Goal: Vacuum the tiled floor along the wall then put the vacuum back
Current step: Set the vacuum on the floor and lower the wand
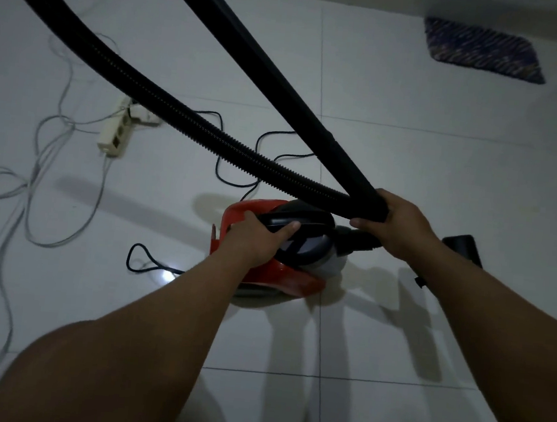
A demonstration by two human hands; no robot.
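A red and black canister vacuum [284,279] sits on the white tiled floor [425,191] at the middle of the view. My left hand [257,239] is closed around its black carry handle [296,221]. My right hand [401,226] grips the black wand [283,75] near its lower end, together with the ribbed black hose [152,96]. Both the wand and the hose rise to the upper left and leave the picture. A black nozzle piece [462,247] shows just behind my right wrist.
A white power strip [116,135] lies on the floor at left, with grey cables [37,160] looped around it. The vacuum's thin black cord [238,159] snakes behind the canister. A dark blue mat [483,50] lies by the far wall at upper right.
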